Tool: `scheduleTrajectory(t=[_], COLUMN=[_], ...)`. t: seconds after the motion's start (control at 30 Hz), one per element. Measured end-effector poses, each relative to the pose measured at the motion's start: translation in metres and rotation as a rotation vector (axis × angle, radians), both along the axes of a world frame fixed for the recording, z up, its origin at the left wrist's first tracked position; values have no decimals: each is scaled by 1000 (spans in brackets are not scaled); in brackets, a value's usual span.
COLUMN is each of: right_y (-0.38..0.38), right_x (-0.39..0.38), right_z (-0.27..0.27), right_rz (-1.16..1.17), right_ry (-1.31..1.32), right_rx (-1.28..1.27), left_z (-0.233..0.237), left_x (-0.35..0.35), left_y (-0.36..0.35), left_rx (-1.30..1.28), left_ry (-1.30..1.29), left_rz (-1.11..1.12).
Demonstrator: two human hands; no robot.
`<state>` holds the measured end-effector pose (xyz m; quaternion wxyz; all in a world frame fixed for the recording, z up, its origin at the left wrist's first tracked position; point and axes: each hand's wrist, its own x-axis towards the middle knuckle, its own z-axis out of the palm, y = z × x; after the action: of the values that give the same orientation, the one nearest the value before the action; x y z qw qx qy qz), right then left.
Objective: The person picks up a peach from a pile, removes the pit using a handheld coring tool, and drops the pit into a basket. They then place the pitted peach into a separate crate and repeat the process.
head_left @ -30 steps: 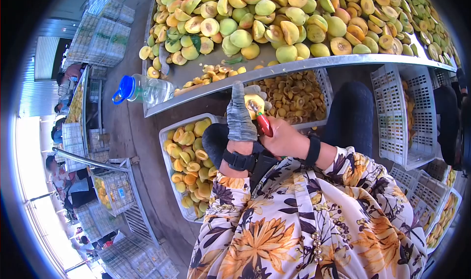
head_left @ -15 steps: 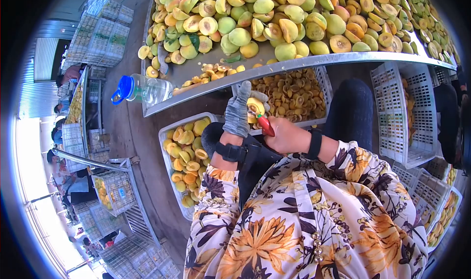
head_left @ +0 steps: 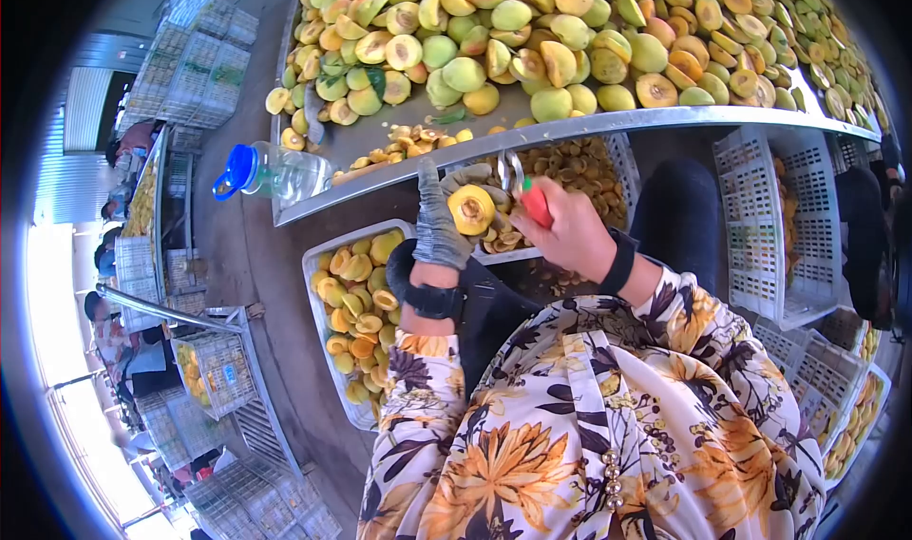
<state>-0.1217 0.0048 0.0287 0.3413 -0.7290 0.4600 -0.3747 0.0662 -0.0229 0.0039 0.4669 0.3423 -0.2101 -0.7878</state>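
Fruit half (head_left: 472, 209), smoothly round, sits in my knit-gloved left hand (head_left: 442, 227), fingers curled around it. Beside them, my right hand (head_left: 578, 234) clenches a red-handled metal tool (head_left: 536, 204).

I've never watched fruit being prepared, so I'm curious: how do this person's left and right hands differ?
The left hand wears a grey glove, while the right hand is bare. The left cradles a cut stone fruit, its cut face showing; the right is closed around the red handle of a metal-ended tool. Both have a black band at the wrist.
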Motion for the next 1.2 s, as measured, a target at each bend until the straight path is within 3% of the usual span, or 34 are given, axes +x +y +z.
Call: scheduleTrajectory(t=[0.07, 0.13, 0.23, 0.27, 0.3, 0.37, 0.4, 0.43, 0.47, 0.57, 0.7, 0.9, 1.2], right_y=[-7, -5, -6, -7, -8, -8, -7, -6, -7, -3, 14, 19, 26], right_x=[-1, 5, 10, 9, 8, 11, 16, 21, 30, 23, 14, 12, 9], right_z=[1, -3, -1, 5, 11, 9, 7, 3, -20, -5, -4, 2, -6], right_rz=[47, 93, 108, 88, 64, 67, 9, -45, -134, -156, 11, 5, -17], right_ry=[-159, -196, -243, -441, -638, -741, -632, -521, -229, -25, 56, 92, 174], right_rx=[262, 214, 61, 383, 704, 766, 717, 667, 67, -88, 87, 148, 116], left_z=[8, 23, 24, 29, 33, 33, 10, -1, -11, 1, 5, 0, 10], left_x=[-8, -18, -23, -22, -25, -41, -46, -43, -39, -38, -35, -47, -58], left_y=[1, 2, -3, 2, 8, 18, 16, 15, 13, 10, 14, 17, 16], left_rx=[36, 80, 6, -28, -32, -80, -140, -139, -30, 66, 63, -149, -112], left_ry=[-45, -244, -236, -64, -66, -252, -182, -181, -138, -150, -239, -477, -315], left_rz=[-58, -105, -60, -54, -60, 150, 306, 311, 356, 494, 546, 543, 491])
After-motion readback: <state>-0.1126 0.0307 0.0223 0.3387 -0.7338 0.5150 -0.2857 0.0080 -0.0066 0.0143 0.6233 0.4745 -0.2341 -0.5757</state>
